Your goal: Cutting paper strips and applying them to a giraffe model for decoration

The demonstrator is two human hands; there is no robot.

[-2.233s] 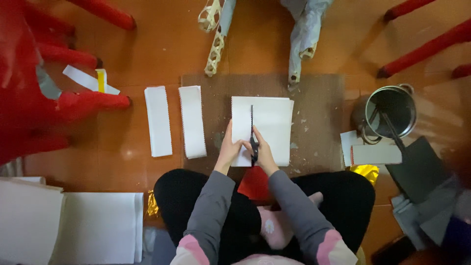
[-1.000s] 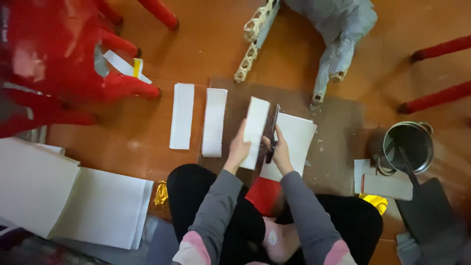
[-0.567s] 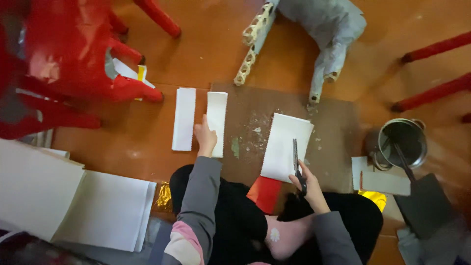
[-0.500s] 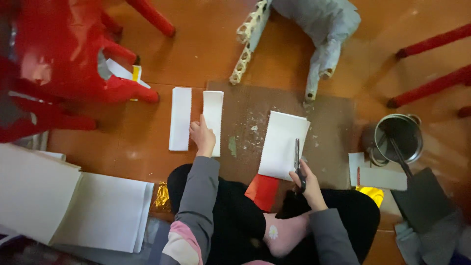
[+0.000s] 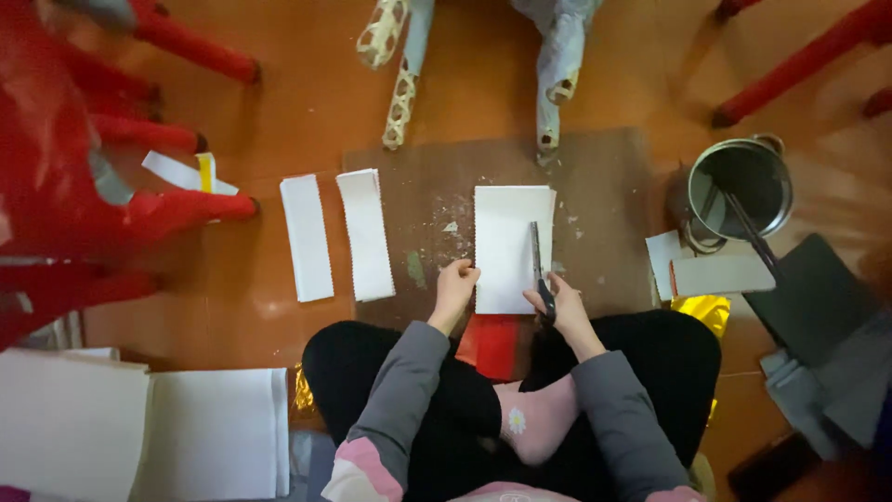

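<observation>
Scissors (image 5: 538, 270) sit in our right hand (image 5: 560, 307), fingers closed through the handles, the blades pointing away from us and lying over the right part of the white paper stack (image 5: 509, 244). Our left hand (image 5: 454, 288) is curled shut on the stack's lower left corner, pinning it to the brown cardboard mat (image 5: 595, 186). The stack lies near the middle of that mat, among small paper scraps.

Left of the mat, two cut white strips (image 5: 306, 237) (image 5: 365, 234) lie side by side on the orange floor. Further left are red plastic chair legs (image 5: 186, 206); at lower left, larger white sheets (image 5: 218, 432). To the right stands a metal pot (image 5: 741, 191) with a stick in it, beside a grey card (image 5: 722, 275) and some gold foil (image 5: 701, 311).

We judge the main risk to be the layers slipping: only one corner is held, so the blades could push the sheets askew and leave a crooked strip. The left fingers look well apart from the blades.
</observation>
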